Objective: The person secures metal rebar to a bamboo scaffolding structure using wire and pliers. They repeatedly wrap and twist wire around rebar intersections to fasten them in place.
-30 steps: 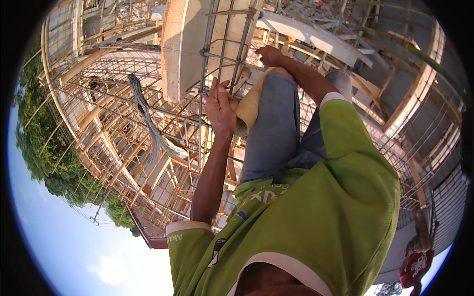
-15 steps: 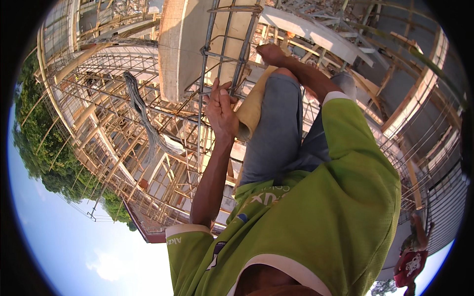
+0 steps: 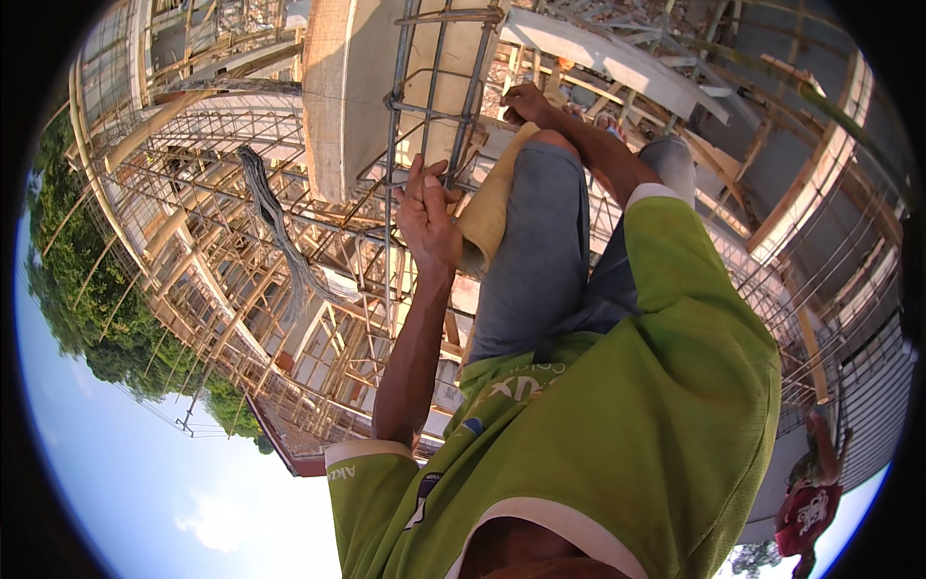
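Observation:
My left hand (image 3: pixel 427 220) is at the lower end of a rebar cage (image 3: pixel 430 109), its fingers apart and partly bent beside the bars. Whether a thin wire lies between them is too small to tell. Farther right, my right hand (image 3: pixel 527 103) is curled closed just beyond my knee, beside the cage; what it grips, if anything, is hidden. A thick, tan, hollow-ended tube like a bamboo pole (image 3: pixel 489 217) lies between my left wrist and my bent leg. Left of the cage, a grey bundle of tie wire (image 3: pixel 262 198) hangs over the bars.
A tall wooden formwork board (image 3: pixel 326 101) stands left of the cage. Bamboo scaffolding and rebar grids (image 3: pixel 207 261) spread out below on the left. A pale beam (image 3: pixel 608 60) crosses beyond my right hand. A person in a dark red shirt (image 3: pixel 806 519) is at the lower right.
My right hand has shifted very slightly and its wrist is bent a little differently. My left hand stays beside the rebar with almost the same finger pose.

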A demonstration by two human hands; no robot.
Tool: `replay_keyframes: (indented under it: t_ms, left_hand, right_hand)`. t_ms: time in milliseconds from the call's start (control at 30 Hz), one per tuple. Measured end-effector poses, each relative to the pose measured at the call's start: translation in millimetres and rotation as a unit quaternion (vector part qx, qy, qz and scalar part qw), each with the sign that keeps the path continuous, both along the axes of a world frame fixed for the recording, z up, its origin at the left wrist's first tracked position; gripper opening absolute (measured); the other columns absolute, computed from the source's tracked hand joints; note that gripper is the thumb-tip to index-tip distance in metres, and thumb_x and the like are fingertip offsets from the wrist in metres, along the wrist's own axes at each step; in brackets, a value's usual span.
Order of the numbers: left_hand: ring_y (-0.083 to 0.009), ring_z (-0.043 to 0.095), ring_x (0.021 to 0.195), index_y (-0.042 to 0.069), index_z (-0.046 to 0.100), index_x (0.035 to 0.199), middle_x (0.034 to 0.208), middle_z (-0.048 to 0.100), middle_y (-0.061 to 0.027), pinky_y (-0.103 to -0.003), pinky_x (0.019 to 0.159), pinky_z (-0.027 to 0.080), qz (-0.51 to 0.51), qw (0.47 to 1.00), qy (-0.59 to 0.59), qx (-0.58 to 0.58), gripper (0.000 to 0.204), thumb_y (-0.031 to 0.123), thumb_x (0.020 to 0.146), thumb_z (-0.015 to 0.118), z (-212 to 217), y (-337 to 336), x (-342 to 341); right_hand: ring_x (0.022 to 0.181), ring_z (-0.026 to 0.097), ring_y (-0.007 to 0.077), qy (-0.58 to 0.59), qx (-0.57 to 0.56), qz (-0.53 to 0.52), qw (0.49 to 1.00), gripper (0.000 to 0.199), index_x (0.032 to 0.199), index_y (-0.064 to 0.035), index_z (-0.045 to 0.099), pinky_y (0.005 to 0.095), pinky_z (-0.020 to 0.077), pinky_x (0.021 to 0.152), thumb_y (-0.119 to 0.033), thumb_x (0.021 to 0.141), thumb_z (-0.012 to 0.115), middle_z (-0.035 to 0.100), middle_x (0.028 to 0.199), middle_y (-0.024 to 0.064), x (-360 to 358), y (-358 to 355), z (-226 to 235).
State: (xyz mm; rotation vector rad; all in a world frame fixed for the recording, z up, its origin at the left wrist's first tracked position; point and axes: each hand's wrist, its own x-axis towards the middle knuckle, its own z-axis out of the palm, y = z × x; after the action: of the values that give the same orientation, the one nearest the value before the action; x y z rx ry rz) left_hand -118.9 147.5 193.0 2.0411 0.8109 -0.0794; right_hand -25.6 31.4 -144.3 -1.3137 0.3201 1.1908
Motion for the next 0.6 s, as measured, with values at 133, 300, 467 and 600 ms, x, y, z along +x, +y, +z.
replay_keyframes:
  t_ms: [133, 300, 467, 600]
  left_hand:
    - [-0.0269, 0.042, 0.136, -0.003, 0.063, 0.11, 0.081, 0.069, -0.011, -0.057, 0.116, -0.002, -0.021, 1.0, 0.003, -0.001, 0.038, 0.023, 0.099, 0.037, 4.4, 1.0, 2.0]
    - [-0.0277, 0.046, 0.132, -0.003, 0.063, 0.111, 0.077, 0.067, -0.0113, -0.056, 0.116, -0.002, -0.021, 1.0, -0.004, -0.005, 0.037, 0.022, 0.099, 0.037, 6.1, -1.3, 4.1]
    - [-0.0299, 0.047, 0.131, -0.004, 0.063, 0.111, 0.076, 0.066, -0.0113, -0.056, 0.116, -0.002, -0.023, 1.0, -0.006, 0.007, 0.037, 0.021, 0.099, 0.038, 5.3, -1.3, 2.8]
    - [-0.0317, 0.044, 0.133, -0.004, 0.063, 0.109, 0.078, 0.067, -0.0111, -0.057, 0.116, -0.001, -0.011, 1.0, 0.009, -0.004, 0.037, 0.02, 0.099, 0.038, 6.7, -2.2, 2.7]
  right_hand:
    - [0.052, 0.056, 0.0148, 0.204, 0.035, -0.056, 0.977, 0.027, 0.089, 0.002, 0.068, 0.0291, 0.0449, 0.047, -0.023, 0.094, 0.06, 0.064, 0.067, 0.0083, 6.4, -6.5, 12.5]
    - [0.057, 0.049, 0.0129, 0.236, 0.081, -0.002, 0.968, 0.028, 0.094, -0.0017, 0.069, 0.0292, 0.0409, 0.053, -0.026, 0.097, 0.054, 0.057, 0.069, 0.0021, 3.9, -4.5, 0.2]
    - [0.061, 0.046, 0.0103, 0.31, 0.154, -0.009, 0.938, 0.029, 0.101, -0.0024, 0.067, 0.0281, 0.0415, 0.057, -0.029, 0.096, 0.057, 0.053, 0.07, -0.0021, 8.0, -10.8, -3.2]
    - [0.061, 0.045, 0.0105, 0.33, 0.139, -0.022, 0.933, 0.024, 0.097, -0.0035, 0.067, 0.0279, 0.0404, 0.056, -0.026, 0.092, 0.064, 0.051, 0.068, -0.0021, 12.7, -13.4, -1.2]
